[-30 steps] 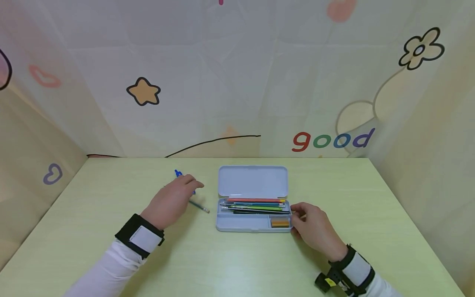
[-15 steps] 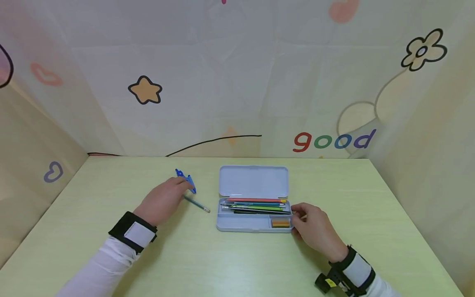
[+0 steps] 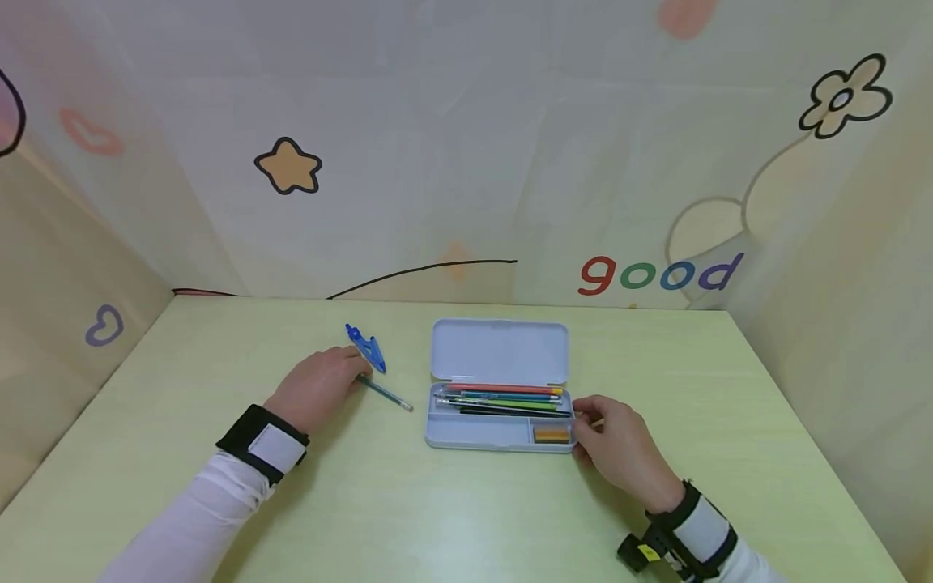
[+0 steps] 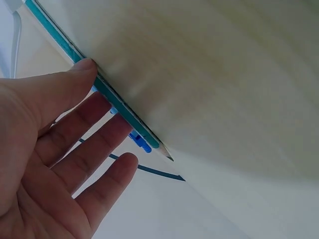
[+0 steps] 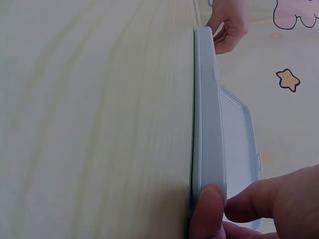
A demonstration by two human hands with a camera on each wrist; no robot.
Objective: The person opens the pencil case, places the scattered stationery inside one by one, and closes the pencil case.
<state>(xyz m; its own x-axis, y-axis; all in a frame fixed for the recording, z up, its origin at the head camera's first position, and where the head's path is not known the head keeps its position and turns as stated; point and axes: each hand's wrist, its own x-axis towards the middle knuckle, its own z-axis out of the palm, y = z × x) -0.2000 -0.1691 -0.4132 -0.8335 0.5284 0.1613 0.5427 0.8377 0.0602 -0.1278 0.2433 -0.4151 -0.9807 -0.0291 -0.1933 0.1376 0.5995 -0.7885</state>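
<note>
My left hand (image 3: 315, 390) is at the left of the table, its thumb and fingers about a teal pencil (image 3: 389, 396). In the left wrist view the thumb presses one side of the pencil (image 4: 55, 40) and fingertips meet the other, its sharpened point beyond them. Just behind that hand lies a blue drawing compass (image 3: 368, 350). A pale blue pencil case (image 3: 474, 436) stands with its lid up, several pencils (image 3: 503, 398) in the long compartment. My right hand (image 3: 619, 441) pinches the case's right end, as the right wrist view shows with the thumb and fingers at its wall (image 5: 209, 124).
A small yellow-brown block (image 3: 551, 436) sits in the case's front right compartment. The raised lid (image 3: 499, 350) leans back behind it. A printed cloth (image 3: 437, 162) hangs at the back and both sides of the table (image 3: 452, 518).
My left hand has drawn back from over the compass, which now shows whole, and has come to the teal pencil. My right hand stays at the case. The head view tilts slightly.
</note>
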